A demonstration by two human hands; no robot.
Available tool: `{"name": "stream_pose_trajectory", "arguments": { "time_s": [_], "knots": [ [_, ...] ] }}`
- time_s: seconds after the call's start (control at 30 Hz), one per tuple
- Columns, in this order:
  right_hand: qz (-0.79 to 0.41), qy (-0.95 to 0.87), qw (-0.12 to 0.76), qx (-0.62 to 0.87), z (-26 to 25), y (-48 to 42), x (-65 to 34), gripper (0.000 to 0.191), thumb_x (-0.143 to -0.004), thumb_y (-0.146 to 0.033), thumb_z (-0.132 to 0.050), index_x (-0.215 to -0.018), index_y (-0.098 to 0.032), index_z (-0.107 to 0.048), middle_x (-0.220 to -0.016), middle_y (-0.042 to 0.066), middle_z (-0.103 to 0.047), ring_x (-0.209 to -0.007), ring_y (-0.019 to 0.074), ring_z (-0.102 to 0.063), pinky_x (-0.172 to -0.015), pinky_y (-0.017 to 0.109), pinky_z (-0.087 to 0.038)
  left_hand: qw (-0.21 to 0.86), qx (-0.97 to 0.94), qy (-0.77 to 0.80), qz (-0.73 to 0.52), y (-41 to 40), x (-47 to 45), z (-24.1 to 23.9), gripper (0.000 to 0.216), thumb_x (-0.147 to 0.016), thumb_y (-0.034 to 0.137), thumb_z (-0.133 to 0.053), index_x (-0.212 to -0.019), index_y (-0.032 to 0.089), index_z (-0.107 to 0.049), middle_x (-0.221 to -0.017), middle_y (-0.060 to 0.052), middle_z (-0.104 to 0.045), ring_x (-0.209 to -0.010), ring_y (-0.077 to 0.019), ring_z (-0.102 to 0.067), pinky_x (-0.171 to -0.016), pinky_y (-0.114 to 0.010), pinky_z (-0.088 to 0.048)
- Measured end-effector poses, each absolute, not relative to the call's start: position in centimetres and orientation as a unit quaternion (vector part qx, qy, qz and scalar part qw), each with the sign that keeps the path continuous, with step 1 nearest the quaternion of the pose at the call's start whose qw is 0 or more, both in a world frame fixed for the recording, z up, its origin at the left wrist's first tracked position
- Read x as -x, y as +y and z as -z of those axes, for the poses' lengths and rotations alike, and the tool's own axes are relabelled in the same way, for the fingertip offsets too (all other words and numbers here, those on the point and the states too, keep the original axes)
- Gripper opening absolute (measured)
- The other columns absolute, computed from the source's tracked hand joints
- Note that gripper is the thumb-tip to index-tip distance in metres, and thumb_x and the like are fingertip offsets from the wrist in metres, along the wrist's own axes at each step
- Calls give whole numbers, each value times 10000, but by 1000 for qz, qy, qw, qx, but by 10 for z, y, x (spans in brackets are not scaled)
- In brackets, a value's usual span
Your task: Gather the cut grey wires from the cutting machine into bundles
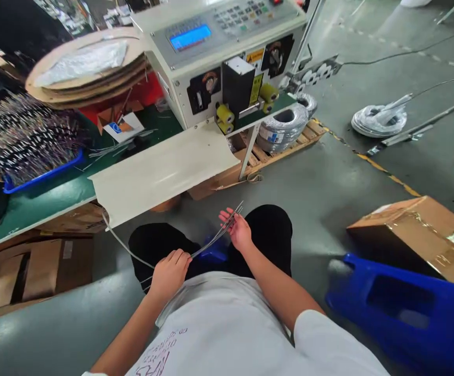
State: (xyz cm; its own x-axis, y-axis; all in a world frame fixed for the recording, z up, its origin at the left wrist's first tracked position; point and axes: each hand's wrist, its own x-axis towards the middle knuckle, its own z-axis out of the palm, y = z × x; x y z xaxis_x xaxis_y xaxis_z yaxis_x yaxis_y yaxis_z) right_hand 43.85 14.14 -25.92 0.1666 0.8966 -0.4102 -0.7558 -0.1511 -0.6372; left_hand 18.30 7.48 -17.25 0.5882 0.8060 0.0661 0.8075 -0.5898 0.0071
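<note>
A thin bundle of grey cables [210, 243] runs across my lap between my two hands. My left hand [171, 269] is closed around the bundle, its knuckles facing up. Near the other ends, my right hand [238, 230] has the cables between thumb and fingers, with some fingertips spread behind them. The cable tips stick out past the right fingers. One longer cable [121, 239] curves from beside my left hand up to the corner of the cream metal chute [164, 177]. Behind the chute stands a cable-cutting machine [164, 68] with a lit blue screen and yellow rollers.
On the green bench [55, 183] at left, a blue tray [47, 172] holds many cut cables beside stacked round boards [39, 94]. Cable coils [284, 125] sit on a pallet. To the right are a cardboard box [426, 235] and a blue plastic stool [399, 308].
</note>
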Motion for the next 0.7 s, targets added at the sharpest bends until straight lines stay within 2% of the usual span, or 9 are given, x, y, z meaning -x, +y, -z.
{"name": "stream_pose_trajectory", "arguments": {
  "time_s": [0.17,0.23,0.33,0.4,0.57,0.7],
  "knots": [
    [-620,-90,653,425,260,139,-437,361,-887,-429,-602,-1158,-199,-666,-1014,92,-761,-912,231,-734,-759,348,-559,-5,883,-469,-9,62,-173,179,248,-1019,286,-413,-940,215,-636,-864,-20,-650,-787,-147,-606,-649,-292,-442],
    [-620,-98,645,436,260,138,-437,369,-876,-446,-619,-1138,-191,-669,-859,56,-739,-778,208,-723,-719,342,-553,-8,880,-474,-19,59,-170,178,266,-1020,287,-396,-936,215,-638,-865,-27,-649,-794,-154,-605,-651,-297,-444],
    [-626,-112,629,447,262,137,-439,356,-842,-475,-661,-1046,-184,-675,-652,-21,-617,-605,169,-658,-639,323,-530,-15,872,-490,-16,57,-167,178,272,-1018,298,-386,-940,220,-635,-882,-38,-653,-808,-164,-608,-668,-303,-454],
    [-640,-129,610,449,264,138,-440,357,-821,-487,-685,-1005,-181,-672,-629,-36,-582,-588,163,-648,-625,315,-521,-19,862,-506,-1,57,-168,181,266,-1016,305,-385,-955,224,-631,-897,-45,-655,-827,-170,-614,-689,-301,-462],
    [-668,-138,576,450,275,144,-439,339,-813,-491,-681,-930,-174,-659,-670,1,-645,-671,194,-696,-704,349,-545,-20,848,-528,22,62,-167,189,269,-1014,310,-377,-969,226,-628,-896,-49,-659,-853,-186,-630,-706,-301,-483],
    [-646,-99,604,456,277,138,-433,275,-807,-459,-680,-824,-201,-585,-592,-32,-593,-576,173,-651,-634,326,-522,-20,871,-487,67,55,-147,189,280,-997,329,-376,-1000,246,-644,-940,-77,-691,-863,-231,-652,-731,-355,-511]
  ]
}}
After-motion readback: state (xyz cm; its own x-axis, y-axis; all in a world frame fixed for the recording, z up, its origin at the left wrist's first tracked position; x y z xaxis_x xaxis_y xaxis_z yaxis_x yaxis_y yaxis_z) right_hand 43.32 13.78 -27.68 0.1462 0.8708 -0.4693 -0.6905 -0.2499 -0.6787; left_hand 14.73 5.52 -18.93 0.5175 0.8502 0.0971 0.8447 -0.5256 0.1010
